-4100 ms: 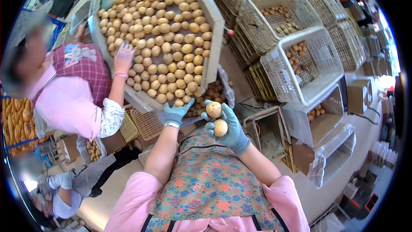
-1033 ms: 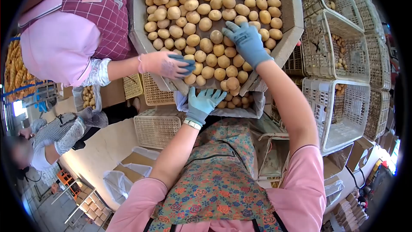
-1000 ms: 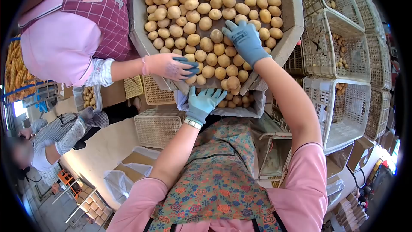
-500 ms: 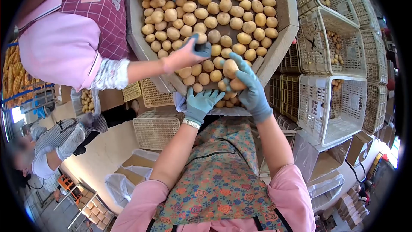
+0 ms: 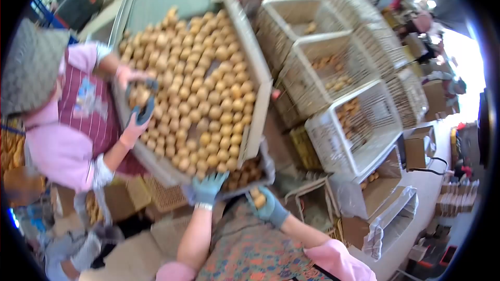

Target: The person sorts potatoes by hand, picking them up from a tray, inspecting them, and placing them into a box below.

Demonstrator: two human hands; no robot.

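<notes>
R hand (image 5: pixel 272 211) curls round 2 potatoes (image 5: pixel 258 199); L hand (image 5: pixel 207 189), fingers spread, visibly grips nothing; table (image 5: pixel 257 125) mostly covered, nearby crate (image 5: pixel 325 148) part-filled.

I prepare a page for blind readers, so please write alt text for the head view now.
A person's gloved right hand holds potatoes, and the left hand spreads its fingers at the near edge of a table full of potatoes. A co-worker handles some on the left; crates stand on the right.
</notes>
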